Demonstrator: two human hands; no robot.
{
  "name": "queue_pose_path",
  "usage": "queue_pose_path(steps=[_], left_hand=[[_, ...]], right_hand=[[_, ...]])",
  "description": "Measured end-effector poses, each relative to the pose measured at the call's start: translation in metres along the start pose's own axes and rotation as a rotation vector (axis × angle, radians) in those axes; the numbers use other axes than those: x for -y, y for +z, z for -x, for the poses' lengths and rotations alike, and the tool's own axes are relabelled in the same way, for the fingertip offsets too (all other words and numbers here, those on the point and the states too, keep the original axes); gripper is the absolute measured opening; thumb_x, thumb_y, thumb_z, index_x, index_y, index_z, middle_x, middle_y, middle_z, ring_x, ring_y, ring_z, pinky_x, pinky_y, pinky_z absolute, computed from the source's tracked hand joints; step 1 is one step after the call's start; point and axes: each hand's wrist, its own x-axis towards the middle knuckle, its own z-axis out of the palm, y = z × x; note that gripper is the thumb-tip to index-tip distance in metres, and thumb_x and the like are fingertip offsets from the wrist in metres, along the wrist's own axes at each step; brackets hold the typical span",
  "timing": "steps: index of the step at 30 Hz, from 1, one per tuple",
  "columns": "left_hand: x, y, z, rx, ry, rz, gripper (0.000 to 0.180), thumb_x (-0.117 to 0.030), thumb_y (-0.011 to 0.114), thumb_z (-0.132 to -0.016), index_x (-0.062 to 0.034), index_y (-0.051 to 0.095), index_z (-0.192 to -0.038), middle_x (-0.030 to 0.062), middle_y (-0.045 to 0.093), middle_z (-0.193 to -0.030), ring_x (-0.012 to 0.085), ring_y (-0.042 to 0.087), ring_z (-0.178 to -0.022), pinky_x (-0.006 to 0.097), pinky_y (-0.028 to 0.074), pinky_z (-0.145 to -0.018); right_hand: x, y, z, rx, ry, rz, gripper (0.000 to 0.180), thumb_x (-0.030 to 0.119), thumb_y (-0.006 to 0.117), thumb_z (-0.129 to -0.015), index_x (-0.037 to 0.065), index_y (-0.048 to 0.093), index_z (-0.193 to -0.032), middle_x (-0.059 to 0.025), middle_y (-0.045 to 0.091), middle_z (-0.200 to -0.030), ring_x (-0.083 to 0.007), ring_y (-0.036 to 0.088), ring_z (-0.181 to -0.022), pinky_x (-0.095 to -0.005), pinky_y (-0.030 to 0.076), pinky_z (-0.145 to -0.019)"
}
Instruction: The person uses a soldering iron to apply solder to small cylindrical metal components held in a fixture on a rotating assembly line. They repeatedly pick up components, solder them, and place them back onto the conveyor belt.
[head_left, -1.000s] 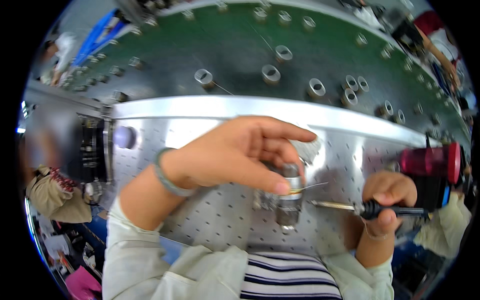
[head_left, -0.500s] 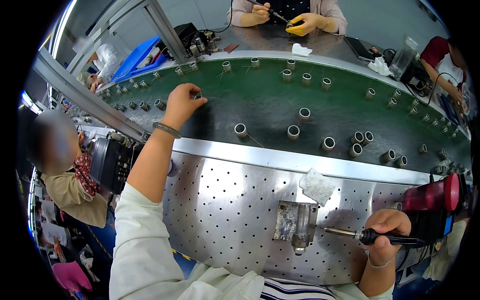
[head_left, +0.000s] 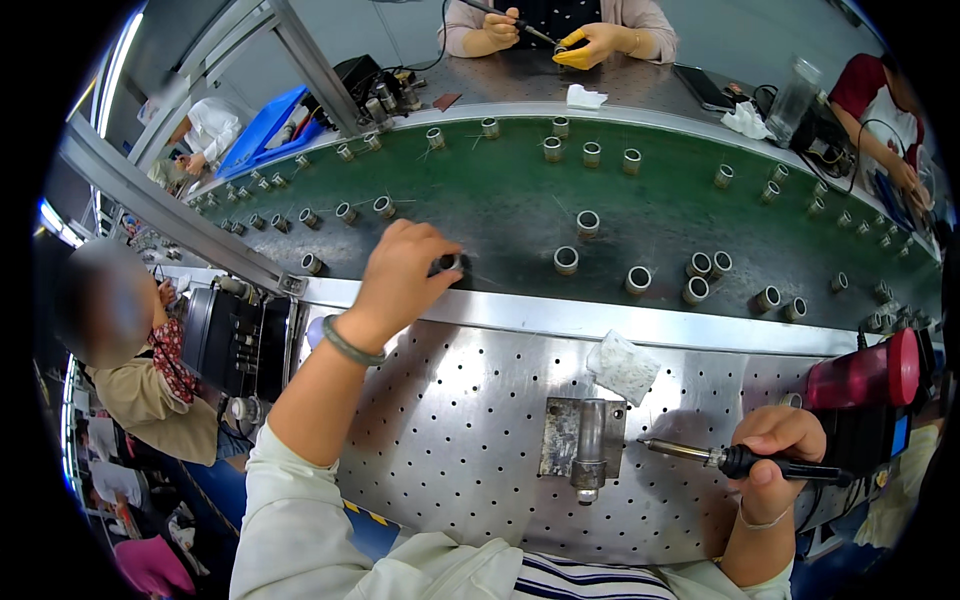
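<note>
My left hand reaches over the near side of the green conveyor belt. Its thumb and fingers are closed around a small ring-shaped metal cylinder, partly hidden by the fingers. At the right, my right hand grips the black handle of a soldering iron, its metal tip pointing left. Just beyond that tip sits a metal fixture, a flat plate with a rounded bar lying across it. Above the fixture lies a crumpled white cloth or paper.
Many similar cylinders stand along the belt, some with thin wires. A perforated metal bench lies below the belt. A red container stands by a black unit at right. Across the belt a person works; a metal frame post rises at left.
My left hand has come nearer and to the right, from the belt's left part onto a cylinder at its near side. Cylinders have shifted slightly left. My right hand still holds the soldering iron.
</note>
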Motion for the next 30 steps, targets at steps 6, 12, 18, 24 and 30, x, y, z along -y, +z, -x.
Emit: queue_pose_path(steps=[6, 12, 18, 24, 30], left_hand=[[-0.029, -0.012, -0.012, -0.132, 0.074, -0.028, 0.046, -0.019, 0.08, -0.063, -0.0058, 0.066, -0.105, 0.0122, 0.056, -0.111, 0.0309, 0.049, -0.107, 0.038, 0.042, -0.089], [-0.078, 0.049, -0.051, -0.094, -0.009, 0.204, 0.037, -0.025, 0.08, -0.068, -0.0022, 0.063, -0.091, 0.0095, 0.06, -0.087, 0.0255, 0.055, -0.079, 0.035, 0.045, -0.071], [-0.102, 0.008, -0.028, 0.296, -0.252, 0.9, 0.024, -0.011, 0.075, -0.074, 0.0021, 0.065, -0.092, 0.0057, 0.064, -0.09, 0.0106, 0.058, -0.077, 0.024, 0.046, -0.065], [-0.109, -0.007, -0.003, 0.84, -0.345, 1.65, 0.041, -0.003, 0.071, -0.077, 0.0084, 0.06, -0.115, 0.0137, 0.064, -0.105, 0.0146, 0.062, -0.087, 0.024, 0.05, -0.078], [-0.115, 0.008, 0.0, 0.933, -0.119, 1.773, 0.066, 0.003, 0.069, -0.075, 0.0071, 0.042, -0.135, 0.0184, 0.062, -0.114, 0.0172, 0.063, -0.092, 0.025, 0.049, -0.082]], right_hand=[[0.002, -0.001, -0.001, 0.029, -0.015, -0.043, 0.023, 0.007, 0.075, -0.074, -0.005, 0.059, -0.084, -0.0119, 0.061, -0.069, -0.0156, 0.058, -0.051, -0.0228, 0.047, -0.046], [0.004, -0.002, 0.001, -0.029, 0.011, -0.041, 0.022, 0.004, 0.076, -0.073, -0.006, 0.06, -0.084, -0.0126, 0.061, -0.07, -0.0161, 0.059, -0.054, -0.0232, 0.048, -0.049], [0.008, -0.005, 0.001, -0.047, -0.003, -0.013, 0.021, 0.004, 0.076, -0.073, -0.004, 0.06, -0.083, -0.0112, 0.06, -0.07, -0.0155, 0.059, -0.054, -0.0233, 0.048, -0.05], [0.005, -0.005, 0.003, -0.014, 0.024, -0.016, 0.023, 0.005, 0.076, -0.073, -0.005, 0.059, -0.085, -0.0109, 0.06, -0.071, -0.0153, 0.059, -0.055, -0.0226, 0.047, -0.05], [0.001, -0.003, 0.003, -0.004, 0.051, -0.01, 0.024, 0.006, 0.076, -0.074, -0.005, 0.058, -0.086, -0.0121, 0.06, -0.073, -0.0151, 0.058, -0.055, -0.0225, 0.048, -0.051]])
